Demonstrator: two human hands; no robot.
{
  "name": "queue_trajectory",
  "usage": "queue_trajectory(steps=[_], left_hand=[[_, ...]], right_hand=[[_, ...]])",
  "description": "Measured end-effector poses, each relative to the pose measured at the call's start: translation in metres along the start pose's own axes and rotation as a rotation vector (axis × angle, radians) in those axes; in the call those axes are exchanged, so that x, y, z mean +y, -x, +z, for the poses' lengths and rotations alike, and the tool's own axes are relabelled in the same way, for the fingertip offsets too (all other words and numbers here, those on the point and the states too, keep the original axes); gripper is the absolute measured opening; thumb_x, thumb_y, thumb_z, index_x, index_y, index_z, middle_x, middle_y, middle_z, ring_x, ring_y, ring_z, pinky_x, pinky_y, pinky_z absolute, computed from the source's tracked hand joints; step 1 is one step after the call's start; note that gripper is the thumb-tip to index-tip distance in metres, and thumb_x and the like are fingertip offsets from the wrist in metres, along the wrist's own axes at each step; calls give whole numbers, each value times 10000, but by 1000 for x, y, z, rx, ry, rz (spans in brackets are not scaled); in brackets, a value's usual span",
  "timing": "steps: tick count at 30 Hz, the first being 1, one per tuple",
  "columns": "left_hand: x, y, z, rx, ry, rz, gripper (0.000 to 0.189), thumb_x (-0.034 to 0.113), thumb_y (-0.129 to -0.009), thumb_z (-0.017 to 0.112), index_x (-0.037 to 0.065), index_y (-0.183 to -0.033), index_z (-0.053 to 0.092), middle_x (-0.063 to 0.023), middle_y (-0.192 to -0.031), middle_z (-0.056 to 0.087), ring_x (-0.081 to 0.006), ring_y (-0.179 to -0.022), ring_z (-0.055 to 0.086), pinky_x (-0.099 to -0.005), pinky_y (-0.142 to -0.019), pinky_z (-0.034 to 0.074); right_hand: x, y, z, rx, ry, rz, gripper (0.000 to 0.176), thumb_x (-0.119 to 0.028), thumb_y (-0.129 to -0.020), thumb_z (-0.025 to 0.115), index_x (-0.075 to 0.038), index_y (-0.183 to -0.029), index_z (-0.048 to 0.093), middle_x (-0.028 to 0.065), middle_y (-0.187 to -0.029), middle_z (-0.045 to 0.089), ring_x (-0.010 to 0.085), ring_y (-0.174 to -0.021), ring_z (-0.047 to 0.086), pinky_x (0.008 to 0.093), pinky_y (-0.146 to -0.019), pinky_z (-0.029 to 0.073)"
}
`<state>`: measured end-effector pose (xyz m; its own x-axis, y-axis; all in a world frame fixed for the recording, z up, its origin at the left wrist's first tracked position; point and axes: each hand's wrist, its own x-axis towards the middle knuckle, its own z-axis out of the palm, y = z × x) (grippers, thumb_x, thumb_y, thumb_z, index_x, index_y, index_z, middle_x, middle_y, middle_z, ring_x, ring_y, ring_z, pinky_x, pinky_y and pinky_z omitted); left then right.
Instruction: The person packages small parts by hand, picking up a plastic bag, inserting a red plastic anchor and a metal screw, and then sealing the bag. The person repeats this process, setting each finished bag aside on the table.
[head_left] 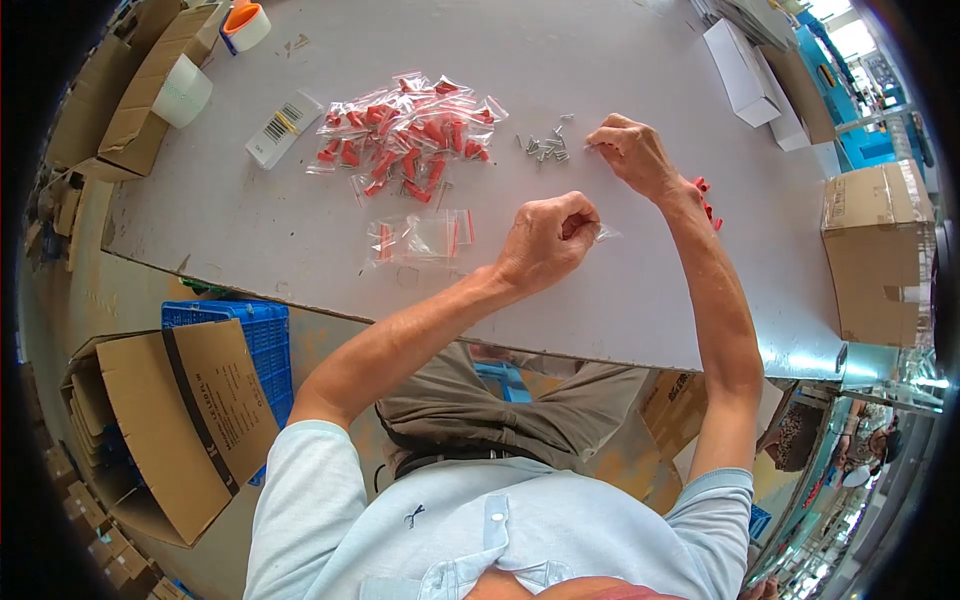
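Note:
My left hand [548, 240] is closed in a pinch on a small clear plastic bag [607, 233], whose edge sticks out past the fingers. My right hand [632, 155] has its fingertips pressed together just right of a loose pile of small metal screws [547, 150]; whatever sits in that pinch is too small to name. Several red plastic pieces [706, 205] lie partly hidden behind my right wrist. Flat clear zip bags [420, 238] with red edges rest left of my left hand. Beyond them is a heap of filled bags [405, 135] with red pieces inside.
A white labelled packet [284, 128] lies left of the heap. Tape rolls [246, 27] and an open carton [150, 90] stand at the far left. White boxes [742, 75] and a cardboard box [878, 255] line the right side. Below the table's left edge is a blue crate [262, 335].

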<state>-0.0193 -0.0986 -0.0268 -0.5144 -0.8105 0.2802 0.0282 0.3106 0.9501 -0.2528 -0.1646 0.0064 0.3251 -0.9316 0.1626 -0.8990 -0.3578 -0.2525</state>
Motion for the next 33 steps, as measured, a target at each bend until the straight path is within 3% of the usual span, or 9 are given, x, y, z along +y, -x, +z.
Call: queue_trajectory(steps=[3,10,18,21,25,27,28,30,33], left_hand=[[2,-1,-2,-4,15,-33,37,-4,-919,715,-22,-949,702,-72,-791,726,-81,-688,653,-253,-633,553],[1,-3,-4,5,9,-66,48,9,-918,720,-17,-958,717,-69,-805,736,-86,-689,658,-257,-639,559],[6,-9,-10,165,-2,-77,77,44,-906,742,-13,-956,735,-65,-789,736,-84,-695,668,-249,-637,559],[2,-11,-13,231,-40,-30,77,49,-901,747,-12,-947,739,-64,-784,739,-84,-686,671,-249,-640,563],[4,-13,-20,259,-86,-95,77,57,-896,753,-11,-930,739,-67,-779,745,-90,-684,682,-252,-645,570],[3,-14,-21,308,-104,-67,80,62,-893,758,-11,-918,735,-78,-775,750,-104,-690,701,-265,-652,579],[3,-14,-21,313,-102,-69,80,62,-893,758,-11,-918,735,-78,-775,750,-104,-690,701,-265,-652,579],[2,-14,-21,317,-134,-54,80,54,-890,757,-13,-924,731,-100,-787,756,-119,-709,721,-277,-657,587],[4,-12,-20,288,-197,-16,79,46,-890,755,-4,-942,724,-111,-806,758,-140,-724,736,-291,-657,597]], right_hand=[[-1,-8,1,-9,25,-3,101,-37,-926,699,-39,-1020,736,91,-1002,712,263,-872,716,384,-772,590],[-12,-16,-7,-169,0,153,80,-48,-895,666,11,-937,701,128,-923,704,242,-803,696,372,-756,578],[-22,-6,-7,-146,-95,301,148,-100,-835,675,29,-900,707,181,-882,741,303,-806,717,425,-754,571],[-25,-2,-3,-95,-2,230,172,-112,-818,682,27,-914,713,191,-870,740,311,-802,721,421,-752,575],[-44,17,-5,50,-38,224,157,-90,-827,684,24,-927,724,160,-840,745,246,-758,731,382,-709,589],[-63,32,-12,156,-530,448,113,-55,-867,689,29,-933,726,117,-824,741,176,-715,723,329,-664,605],[-71,41,-12,151,-528,446,113,-55,-867,689,29,-933,726,117,-824,741,176,-715,723,329,-664,605],[-85,61,-10,209,-1024,519,92,-33,-903,698,38,-955,726,83,-817,725,136,-686,706,289,-637,615],[-104,83,-6,223,-1211,554,83,-36,-917,716,29,-966,729,95,-826,725,147,-690,709,288,-638,629]])
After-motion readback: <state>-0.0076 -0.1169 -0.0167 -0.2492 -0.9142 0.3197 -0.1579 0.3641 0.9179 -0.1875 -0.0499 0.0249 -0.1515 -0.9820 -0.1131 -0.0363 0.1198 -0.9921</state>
